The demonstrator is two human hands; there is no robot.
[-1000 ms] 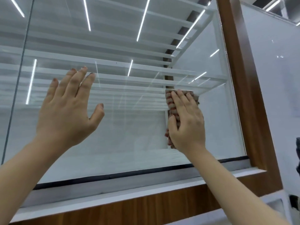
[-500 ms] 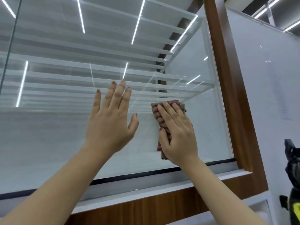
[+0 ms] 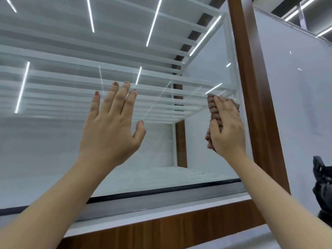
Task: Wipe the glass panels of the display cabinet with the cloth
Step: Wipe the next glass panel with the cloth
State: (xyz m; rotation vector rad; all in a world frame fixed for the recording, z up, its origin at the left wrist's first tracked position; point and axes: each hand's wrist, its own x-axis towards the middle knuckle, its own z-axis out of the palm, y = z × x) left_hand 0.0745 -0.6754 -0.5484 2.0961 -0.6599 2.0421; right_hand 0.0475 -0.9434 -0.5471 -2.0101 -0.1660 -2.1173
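Note:
A large glass panel (image 3: pixel 53 144) of the display cabinet fills the view, with white shelves behind it. My right hand (image 3: pixel 227 128) presses a folded red-and-grey striped cloth (image 3: pixel 212 112) flat against the glass near the panel's right edge, beside the wooden post. Most of the cloth is hidden under the palm. My left hand (image 3: pixel 111 128) is raised in front of the glass at the middle, fingers spread, holding nothing; whether it touches the glass I cannot tell.
A brown wooden post (image 3: pixel 256 97) frames the panel on the right, and a wooden band (image 3: pixel 161 232) runs below the white sill. A white wall panel (image 3: pixel 296 105) stands beyond the post. A dark object (image 3: pixel 323 187) sits at the far right edge.
My right hand has slid the cloth to the right, up to the panel's right edge. My left hand, which had been moving right, now trails farther behind it. The view has shifted a little.

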